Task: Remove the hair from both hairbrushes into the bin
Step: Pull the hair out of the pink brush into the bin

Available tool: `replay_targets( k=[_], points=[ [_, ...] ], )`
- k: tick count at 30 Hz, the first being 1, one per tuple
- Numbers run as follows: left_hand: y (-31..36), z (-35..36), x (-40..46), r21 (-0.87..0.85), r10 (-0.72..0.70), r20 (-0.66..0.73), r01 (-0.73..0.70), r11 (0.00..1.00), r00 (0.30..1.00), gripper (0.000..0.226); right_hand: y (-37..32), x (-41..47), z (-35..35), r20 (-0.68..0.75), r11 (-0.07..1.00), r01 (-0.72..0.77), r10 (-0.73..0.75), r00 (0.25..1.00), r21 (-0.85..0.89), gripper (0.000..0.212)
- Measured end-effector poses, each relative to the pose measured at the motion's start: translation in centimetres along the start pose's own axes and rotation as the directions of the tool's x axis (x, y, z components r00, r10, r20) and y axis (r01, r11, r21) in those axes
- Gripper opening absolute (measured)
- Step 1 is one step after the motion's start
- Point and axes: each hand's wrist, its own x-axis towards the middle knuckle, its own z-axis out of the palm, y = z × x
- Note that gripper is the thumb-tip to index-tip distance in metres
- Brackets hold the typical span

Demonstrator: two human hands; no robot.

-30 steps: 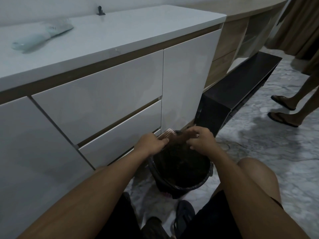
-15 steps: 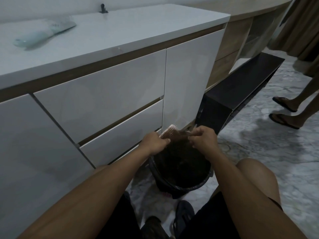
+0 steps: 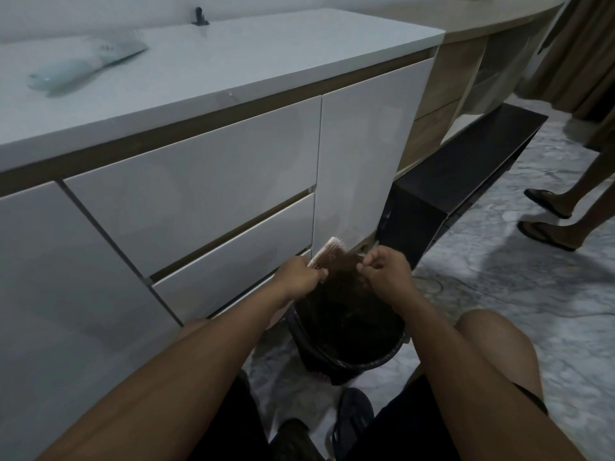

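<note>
A pink hairbrush [image 3: 327, 254] is held over the black bin [image 3: 349, 357] on the floor, its bristles facing me and its head tilted up to the right. My left hand [image 3: 298, 277] grips its handle. My right hand [image 3: 386, 271] pinches a dark tuft of hair [image 3: 346, 271] that hangs from the bristles above the bin's mouth. A second, pale blue hairbrush [image 3: 86, 63] lies on the white counter at the far left.
White drawer fronts [image 3: 199, 191] stand just behind the bin. A black bench [image 3: 459, 181] runs along the floor to the right. Another person's legs in sandals [image 3: 549, 221] stand at the far right. A small black hook [image 3: 199, 17] sits at the counter's back.
Both hands have risen slightly over the bin. The brush head has tilted up and more of it shows. My right hand has drawn the hair away from the bristles.
</note>
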Motion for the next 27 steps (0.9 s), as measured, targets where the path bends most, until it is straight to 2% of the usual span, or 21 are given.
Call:
replay_targets(
  k=[2,4,6,9,12,15,18,22,24,27],
  points=[
    [-0.3,-0.3,-0.1,-0.027,-0.018,0.017,0.018,0.999,1.000,0.017,0.2,0.4,-0.4,-0.089,0.998,-0.003,-0.002,0.996,-0.057,0.019],
    [-0.3,-0.4,-0.2,-0.059,-0.030,0.032,0.031,0.998,0.999,0.018,0.2,0.3,-0.3,-0.098,0.998,-0.004,-0.003,0.995,-0.066,0.021],
    [-0.1,-0.3,-0.4,-0.083,-0.045,0.033,0.047,0.995,0.998,0.021,0.0,-0.1,0.1,-0.013,1.000,-0.022,0.022,1.000,-0.008,0.013],
    [0.2,0.1,-0.5,-0.182,-0.058,0.053,0.067,0.981,0.997,0.013,0.2,-0.3,0.8,0.146,0.998,-0.033,0.025,0.989,0.051,0.039],
    [0.3,0.3,-0.6,-0.283,-0.094,0.080,0.113,0.952,0.992,0.017,0.6,-0.3,1.2,0.160,0.999,0.035,-0.030,0.987,-0.027,0.055],
    [0.3,0.4,-0.5,-0.318,-0.092,0.101,0.119,0.940,0.991,0.026,0.7,-0.2,1.5,0.104,0.995,0.083,-0.076,0.992,-0.060,0.039],
    [-0.5,-0.1,0.1,-0.297,-0.075,0.092,0.100,0.950,0.993,0.031,0.3,0.2,1.4,-0.012,0.994,0.081,-0.083,0.996,-0.077,0.018],
    [-1.6,-0.8,0.4,-0.330,-0.077,0.066,0.095,0.939,0.995,0.031,0.2,1.0,0.7,-0.175,0.999,0.034,-0.039,0.984,-0.030,0.022],
    [-1.6,-0.9,0.4,-0.326,-0.071,0.056,0.086,0.942,0.996,0.030,0.1,1.0,0.6,-0.165,0.999,0.026,-0.033,0.986,-0.045,0.023],
    [-1.3,-0.7,0.1,-0.314,-0.057,0.074,0.078,0.946,0.996,0.028,-0.2,0.7,0.8,-0.039,1.000,-0.007,0.008,0.999,0.028,0.021]
  ],
)
